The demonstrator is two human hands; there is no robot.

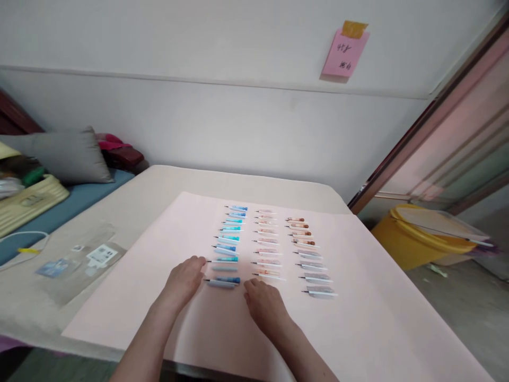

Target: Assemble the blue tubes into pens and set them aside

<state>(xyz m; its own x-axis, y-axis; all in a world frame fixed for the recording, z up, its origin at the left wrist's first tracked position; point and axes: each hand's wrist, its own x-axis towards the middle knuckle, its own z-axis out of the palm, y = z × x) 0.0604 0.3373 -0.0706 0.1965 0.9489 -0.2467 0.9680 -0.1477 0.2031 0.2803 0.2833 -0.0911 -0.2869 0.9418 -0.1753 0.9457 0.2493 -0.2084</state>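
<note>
Slim pens with dark tips lie in three columns on a pale pink sheet [143, 297]. The left column has blue and turquoise pens, the middle one pale pens [267, 252], the right one brown and greyish pens [318, 277]. My left hand [186, 278] rests at the tip end of the nearest blue pens, its bent fingertips close to a turquoise pen [227, 260]; contact is unclear. Just right of the nearest dark-blue pen [222, 281] is my right hand [265, 302], with bent fingers low over the sheet. Neither hand visibly holds anything.
Clear plastic packaging [89, 265] with labels lies on the table's left side. Beyond it are a grey cushion [75, 156] and a cream basket [35, 204]. A yellow bin [421, 236] stands on the floor at right. A pink note [345, 53] is taped to the wall.
</note>
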